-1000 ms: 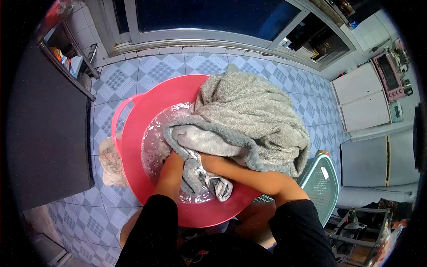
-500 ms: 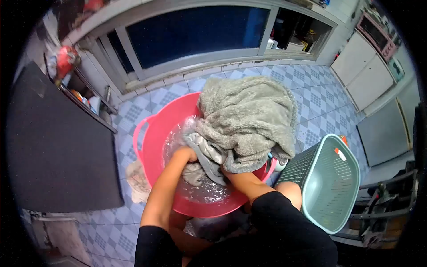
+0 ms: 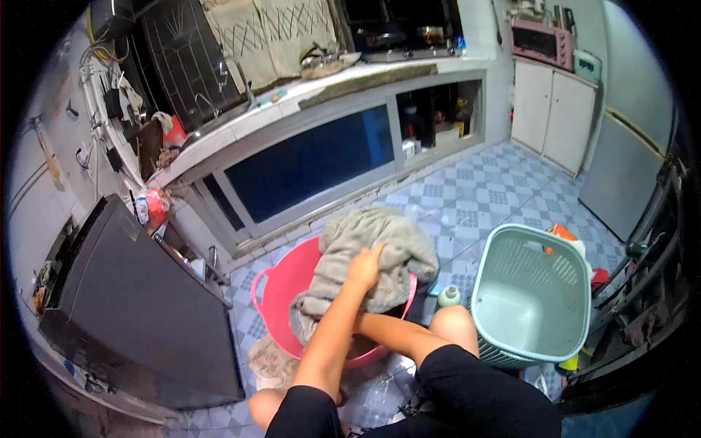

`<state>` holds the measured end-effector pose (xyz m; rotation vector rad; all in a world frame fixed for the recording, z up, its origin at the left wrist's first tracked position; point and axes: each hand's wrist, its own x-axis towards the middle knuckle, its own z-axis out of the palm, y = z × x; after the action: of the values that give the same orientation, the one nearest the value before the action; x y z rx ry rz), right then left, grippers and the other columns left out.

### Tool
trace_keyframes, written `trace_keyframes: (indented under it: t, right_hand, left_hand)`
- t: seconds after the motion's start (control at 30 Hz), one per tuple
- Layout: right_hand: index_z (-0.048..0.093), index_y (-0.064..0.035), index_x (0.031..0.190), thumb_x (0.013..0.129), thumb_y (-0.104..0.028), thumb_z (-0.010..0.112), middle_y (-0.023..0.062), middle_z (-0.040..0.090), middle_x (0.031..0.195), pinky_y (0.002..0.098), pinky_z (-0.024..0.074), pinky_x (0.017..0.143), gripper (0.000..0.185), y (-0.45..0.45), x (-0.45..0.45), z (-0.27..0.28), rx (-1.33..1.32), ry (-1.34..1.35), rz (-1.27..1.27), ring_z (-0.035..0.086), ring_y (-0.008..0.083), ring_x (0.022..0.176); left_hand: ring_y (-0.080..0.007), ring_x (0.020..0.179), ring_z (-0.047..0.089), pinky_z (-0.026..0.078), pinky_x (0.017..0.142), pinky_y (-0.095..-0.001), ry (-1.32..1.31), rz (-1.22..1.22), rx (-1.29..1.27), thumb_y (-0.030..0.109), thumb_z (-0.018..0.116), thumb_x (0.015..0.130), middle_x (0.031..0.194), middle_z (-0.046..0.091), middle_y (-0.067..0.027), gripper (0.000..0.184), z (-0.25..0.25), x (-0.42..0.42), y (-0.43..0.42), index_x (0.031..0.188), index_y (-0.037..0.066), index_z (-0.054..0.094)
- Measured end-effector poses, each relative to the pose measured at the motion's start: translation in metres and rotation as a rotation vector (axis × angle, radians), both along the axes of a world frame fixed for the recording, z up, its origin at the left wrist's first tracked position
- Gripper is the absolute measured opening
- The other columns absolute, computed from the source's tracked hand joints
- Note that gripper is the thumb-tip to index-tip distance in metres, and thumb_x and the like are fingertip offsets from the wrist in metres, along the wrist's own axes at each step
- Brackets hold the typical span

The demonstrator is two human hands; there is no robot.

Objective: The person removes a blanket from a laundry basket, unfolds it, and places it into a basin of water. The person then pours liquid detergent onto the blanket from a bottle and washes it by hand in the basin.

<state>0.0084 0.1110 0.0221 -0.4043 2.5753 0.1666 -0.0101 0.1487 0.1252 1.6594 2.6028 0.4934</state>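
Observation:
A grey fleece blanket (image 3: 394, 237) is heaped in and over the far right rim of a pink tub (image 3: 276, 288). My left hand (image 3: 367, 264) lies on top of the heap, its fingers closed around a fold of the cloth. My right forearm passes under my left arm toward the near side of the tub. There my right hand is hidden behind the left forearm and the blanket, so its fingers do not show. Part of the blanket hangs down inside the tub.
A light green laundry basket (image 3: 485, 292) stands to the right, with a pale bottle (image 3: 449, 296) beside it. On the left is a dark appliance (image 3: 157, 314). A crumpled cloth (image 3: 274, 363) lies on the tiled floor. Behind runs a counter (image 3: 270, 109) with a sink.
My left hand has come up out of the tub onto the top of the blanket. More of the blanket now covers the tub's inside. The view has tilted up.

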Motion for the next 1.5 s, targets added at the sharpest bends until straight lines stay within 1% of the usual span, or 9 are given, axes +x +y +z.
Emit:
trace_keyframes:
  t: [0.27,0.33,0.4,0.47,0.6,0.67,0.97,1.0,1.5]
  right_hand:
    - [0.06,-0.0044,0.098,0.073,-0.032,0.058,0.0171,0.061,0.093,0.0406,0.0442,0.077,0.037,0.008,0.06,0.076,-0.302,-0.033,0.156,0.058,0.0313,0.087]
    - [0.062,-0.0045,0.092,0.071,-0.028,0.059,0.0166,0.062,0.091,0.0403,0.0451,0.071,0.032,0.017,0.069,0.101,-0.627,-0.071,0.146,0.059,0.0309,0.082]
    - [0.062,-0.0073,0.089,0.067,-0.032,0.062,0.0125,0.063,0.088,0.0401,0.0461,0.069,0.033,0.027,0.073,0.138,-0.428,0.089,-0.104,0.06,0.0297,0.08]
    - [0.061,-0.0111,0.095,0.065,-0.036,0.064,0.0112,0.063,0.088,0.0404,0.0466,0.069,0.039,0.039,0.063,0.139,-0.253,0.207,-0.175,0.06,0.0295,0.081]
    - [0.058,-0.0167,0.107,0.061,-0.044,0.069,0.0129,0.062,0.096,0.0396,0.0458,0.075,0.055,0.054,0.021,0.057,-0.126,-0.142,-0.119,0.058,0.0298,0.088]
    - [0.061,-0.0106,0.105,0.059,-0.05,0.071,0.0122,0.062,0.101,0.0375,0.0444,0.078,0.061,0.048,0.02,0.024,-0.209,-0.251,0.013,0.057,0.027,0.092]
    - [0.059,-0.0074,0.109,0.064,-0.06,0.063,0.0099,0.059,0.109,0.0397,0.0403,0.084,0.068,0.026,0.008,-0.012,0.122,-0.937,0.035,0.054,0.0264,0.096]
    - [0.061,-0.0053,0.104,0.065,-0.065,0.059,0.0109,0.06,0.105,0.0401,0.0419,0.082,0.071,0.023,0.008,-0.026,0.188,-0.956,0.111,0.056,0.0271,0.093]
    - [0.059,-0.0086,0.108,0.071,-0.05,0.061,0.0069,0.056,0.109,0.0382,0.0387,0.085,0.056,0.018,0.024,-0.194,0.213,-1.046,0.374,0.051,0.0249,0.097]
  left_hand:
    - [-0.0286,0.101,0.056,0.043,0.084,-0.0405,0.094,0.509,-0.613,0.031,0.043,0.081,0.108,0.058,-0.0155,0.039,-0.054,-0.081,-0.139,0.113,0.012,0.055]
    - [-0.0292,0.102,0.055,0.042,0.086,-0.0397,-0.077,0.577,-0.33,0.035,0.048,0.078,0.11,0.057,-0.0159,0.043,-0.131,-0.121,-0.199,0.112,0.01,0.056]
    - [-0.0297,0.104,0.054,0.041,0.087,-0.0389,-0.259,0.628,-0.045,0.039,0.052,0.075,0.112,0.056,-0.0163,0.048,-0.144,-0.13,-0.209,0.111,0.008,0.057]
    - [-0.0283,0.113,0.047,0.036,0.092,-0.0425,-0.299,0.562,-0.453,0.038,0.058,0.074,0.121,0.049,-0.0133,0.052,-0.098,-0.106,-0.19,0.119,0.011,0.051]
    - [-0.0277,0.115,0.045,0.036,0.094,-0.0414,-0.325,0.502,-0.822,0.031,0.071,0.065,0.126,0.046,-0.0125,0.066,-0.033,-0.077,-0.156,0.123,0.011,0.047]
    - [-0.0259,0.111,0.048,0.038,0.092,-0.0393,-0.431,0.061,-1.168,0.038,0.074,0.062,0.125,0.048,-0.0104,0.069,-0.028,-0.071,-0.143,0.121,0.009,0.049]
    - [-0.0168,0.102,0.052,0.041,0.084,-0.0339,-0.298,-0.314,-1.875,0.051,0.07,0.064,0.123,0.05,0.0013,0.065,-0.26,-0.052,-0.094,0.114,0.013,0.054]
    - [-0.0178,0.099,0.052,0.041,0.081,-0.0338,-0.27,-0.319,-1.821,0.055,0.066,0.066,0.118,0.053,0.0037,0.061,-0.169,-0.039,-0.09,0.113,0.018,0.055]
    - [-0.0266,0.095,0.055,0.044,0.08,-0.0391,-0.2,-0.415,-1.648,0.045,0.066,0.068,0.11,0.059,-0.0023,0.051,-0.245,-0.016,-0.093,0.112,0.021,0.057]
